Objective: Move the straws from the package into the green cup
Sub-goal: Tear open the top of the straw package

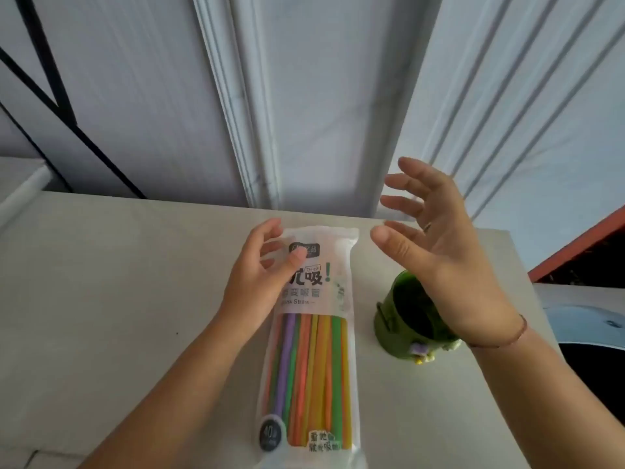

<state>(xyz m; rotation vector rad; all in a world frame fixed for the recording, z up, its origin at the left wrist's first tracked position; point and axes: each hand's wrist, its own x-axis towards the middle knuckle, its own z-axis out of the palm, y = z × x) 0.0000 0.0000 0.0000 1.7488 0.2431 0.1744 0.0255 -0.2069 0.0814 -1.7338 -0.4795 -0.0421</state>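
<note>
The package [333,252] lies flat on the tabletop [118,282], its long side running near to far and its sealed top at the far end. The straws [311,367] are all inside it, side by side, showing purple, orange, yellow and green through the clear near half. The far half is white with printed lettering.

The left hand [260,279] is at the package's far left corner. Its thumb lies over the white label and its fingers [270,231] curl loosely just beside the left edge. I cannot tell whether they grip the package.

The right hand [439,245] hangs in the air, palm turned left, fingers spread wide and holding nothing. It is above and partly in front of the cup [402,309]. A thin bracelet [504,340] circles the wrist.

The cup stands upright just right of the package, apart from it, and no straws show in what can be seen of its dark inside. A small pale ornament [419,352] sits on its near side.
</note>
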